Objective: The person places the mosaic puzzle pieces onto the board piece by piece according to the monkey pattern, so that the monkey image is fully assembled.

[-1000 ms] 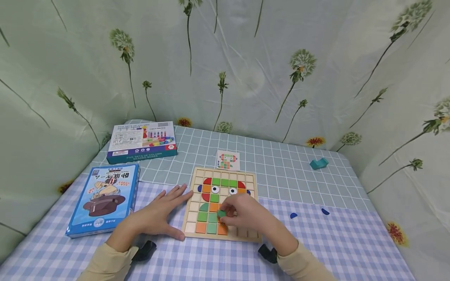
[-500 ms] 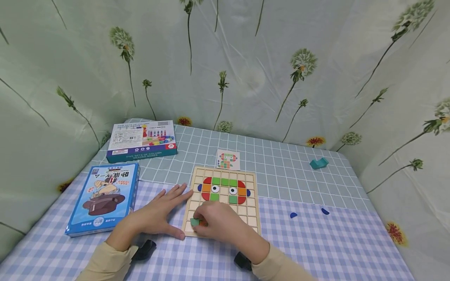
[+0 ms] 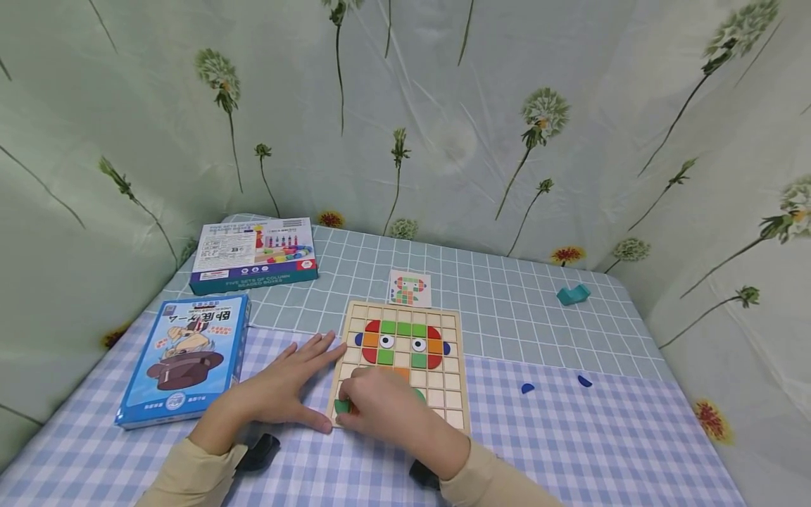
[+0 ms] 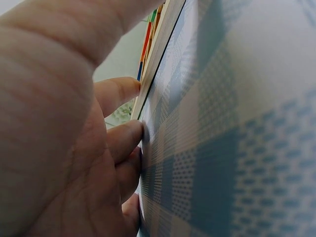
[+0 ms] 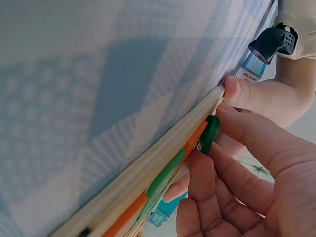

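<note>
A wooden grid board [image 3: 465, 394] lies in front of the person, with red, green, orange and blue tiles and two eye tiles set in it. My right hand [image 3: 386, 408] is over its lower left part and pinches a small green tile [image 5: 210, 133] between thumb and fingertips, close over the lower left corner cells. In the head view this hand covers much of the lower tiles; a rounded green tile [image 3: 419, 394] peeks out beside it. My left hand [image 3: 285, 387] lies spread on the cloth, thumb and a fingertip at the board's left edge [image 4: 160, 54].
A picture card [image 3: 410, 289] lies behind the board. At left are a blue box [image 3: 184, 359] and a bead-game box [image 3: 253, 255]. Two blue half-round tiles [image 3: 528, 388] lie on the checked cloth at right, with a teal block [image 3: 573, 295] farther back.
My right hand, with a green tile in its fingers, has moved left from the board's lower middle to its lower left corner. The left hand has stayed in place.
</note>
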Demonstrator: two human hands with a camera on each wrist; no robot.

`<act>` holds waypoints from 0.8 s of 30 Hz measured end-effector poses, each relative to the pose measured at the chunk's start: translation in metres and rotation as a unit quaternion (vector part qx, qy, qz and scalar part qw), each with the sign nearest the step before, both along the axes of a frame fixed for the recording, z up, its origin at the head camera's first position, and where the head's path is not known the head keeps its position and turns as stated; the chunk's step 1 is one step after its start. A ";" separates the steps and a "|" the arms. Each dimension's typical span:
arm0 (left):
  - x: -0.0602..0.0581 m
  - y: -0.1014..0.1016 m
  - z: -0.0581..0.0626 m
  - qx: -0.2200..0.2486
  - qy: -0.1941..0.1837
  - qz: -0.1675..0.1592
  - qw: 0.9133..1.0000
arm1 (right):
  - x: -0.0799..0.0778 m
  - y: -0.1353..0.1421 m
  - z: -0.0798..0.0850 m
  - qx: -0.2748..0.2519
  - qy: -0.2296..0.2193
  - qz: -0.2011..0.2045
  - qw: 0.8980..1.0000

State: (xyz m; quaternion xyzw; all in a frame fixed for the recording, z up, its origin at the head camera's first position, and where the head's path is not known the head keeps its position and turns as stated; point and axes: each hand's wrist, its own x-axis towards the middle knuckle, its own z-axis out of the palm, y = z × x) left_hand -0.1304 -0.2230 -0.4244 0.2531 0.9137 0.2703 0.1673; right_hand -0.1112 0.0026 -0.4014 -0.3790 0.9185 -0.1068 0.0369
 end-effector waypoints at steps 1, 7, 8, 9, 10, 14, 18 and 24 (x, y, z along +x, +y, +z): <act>0.000 0.000 0.000 0.001 0.001 -0.001 1.000 | 0.000 -0.001 0.000 0.004 0.005 0.002 1.000; 0.000 0.000 0.000 0.002 0.004 -0.004 1.000 | 0.000 -0.001 0.000 0.015 0.023 0.004 1.000; 0.000 0.000 0.000 0.002 0.004 -0.004 1.000 | 0.000 -0.001 0.000 0.014 0.022 0.004 1.000; -0.001 0.000 0.000 0.001 0.005 -0.004 1.000 | 0.000 -0.001 0.000 0.012 0.020 0.004 1.000; -0.001 0.000 0.000 0.000 0.005 -0.003 1.000 | 0.000 -0.001 -0.001 0.009 0.018 0.004 1.000; -0.001 0.001 0.001 -0.003 0.001 0.000 1.000 | -0.001 0.000 -0.002 0.001 0.011 0.003 1.000; -0.001 0.002 0.000 -0.002 -0.001 0.002 1.000 | -0.001 0.001 -0.001 -0.002 0.008 0.002 1.000; 0.000 0.001 -0.001 -0.001 0.006 -0.001 1.000 | 0.001 0.009 0.005 -0.013 -0.043 -0.019 0.999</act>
